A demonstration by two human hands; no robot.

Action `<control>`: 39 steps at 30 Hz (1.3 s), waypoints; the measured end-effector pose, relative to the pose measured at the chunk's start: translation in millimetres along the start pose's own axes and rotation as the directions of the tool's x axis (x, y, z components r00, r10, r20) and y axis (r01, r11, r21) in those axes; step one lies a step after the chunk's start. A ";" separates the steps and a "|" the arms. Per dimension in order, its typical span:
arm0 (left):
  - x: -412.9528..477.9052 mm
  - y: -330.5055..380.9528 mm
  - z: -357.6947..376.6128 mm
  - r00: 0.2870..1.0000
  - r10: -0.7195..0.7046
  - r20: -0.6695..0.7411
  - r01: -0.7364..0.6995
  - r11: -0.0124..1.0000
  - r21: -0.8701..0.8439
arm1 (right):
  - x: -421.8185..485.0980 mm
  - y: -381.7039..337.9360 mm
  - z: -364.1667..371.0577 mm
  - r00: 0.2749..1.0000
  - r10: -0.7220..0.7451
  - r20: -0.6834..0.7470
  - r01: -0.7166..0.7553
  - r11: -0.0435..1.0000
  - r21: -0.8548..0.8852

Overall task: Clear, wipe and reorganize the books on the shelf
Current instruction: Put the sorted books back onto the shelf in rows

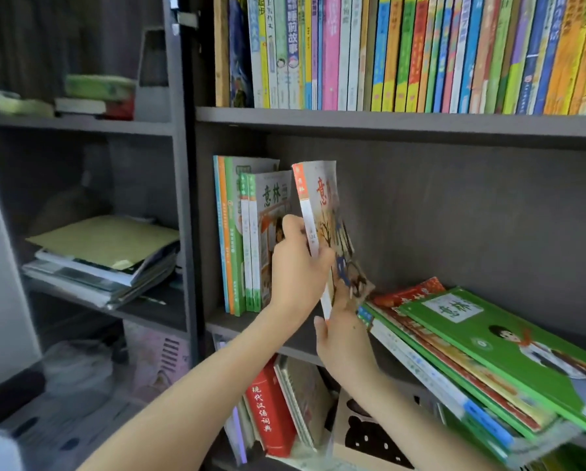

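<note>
Orange-spined magazine (318, 195) stands nearly upright, top tipped left, spine gripped mid-height by the left hand (296, 270), bottom edge held by the right hand (340, 338) just below, with the standing row of books (250, 239) close on the left of that upper grip.

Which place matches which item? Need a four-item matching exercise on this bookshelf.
Items
1. orange-spined magazine
2. green-covered book with a cartoon child
3. thick red dictionary
4. yellow-green paper folder

Places
a. on top of the flat paper pile in the left compartment
b. tilted, gripped by the left hand and the right hand
c. on the shelf below the hands, spine outward
d. on top of the flat stack at the right of the middle shelf

Pairs: 1-b, 2-d, 3-c, 4-a
</note>
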State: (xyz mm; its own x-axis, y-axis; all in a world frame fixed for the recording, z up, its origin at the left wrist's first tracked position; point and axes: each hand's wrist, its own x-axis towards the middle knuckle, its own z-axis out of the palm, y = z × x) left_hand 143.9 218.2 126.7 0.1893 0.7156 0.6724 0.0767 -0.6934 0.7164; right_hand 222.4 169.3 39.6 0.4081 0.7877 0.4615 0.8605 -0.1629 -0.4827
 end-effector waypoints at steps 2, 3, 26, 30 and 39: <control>4.4 -8.2 -3.3 1.000 0.002 0.014 -0.003 0.999 0.047 | 16.6 -3.0 14.6 0.997 0.012 0.081 -0.026 0.984 0.175; 6.8 -14.5 -4.6 1.000 -0.006 0.023 0.004 0.997 0.079 | 23.5 -4.6 22.6 0.991 0.007 0.133 -0.037 0.974 0.225; 80.5 -79.5 -40.8 0.977 -0.212 0.032 0.161 0.826 0.540 | 96.9 -25.0 89.9 0.892 0.059 0.448 -0.060 0.998 -0.011; 71.8 -73.2 -43.2 0.972 -0.232 0.028 0.179 0.816 0.550 | 55.8 -37.8 50.9 0.883 0.018 0.470 0.032 0.995 -0.099; -33.5 -33.7 15.0 0.624 -0.539 0.565 0.466 0.838 0.284 | -67.5 23.3 -120.1 0.977 0.122 0.177 -0.036 0.904 -0.425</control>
State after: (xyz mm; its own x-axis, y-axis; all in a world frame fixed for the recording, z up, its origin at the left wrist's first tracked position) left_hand 149.6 216.4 77.2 0.6302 0.7731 -0.0716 0.4306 -0.2712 0.8609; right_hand 251.5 40.9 86.7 0.4497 0.8545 0.2598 0.8931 -0.4285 -0.1366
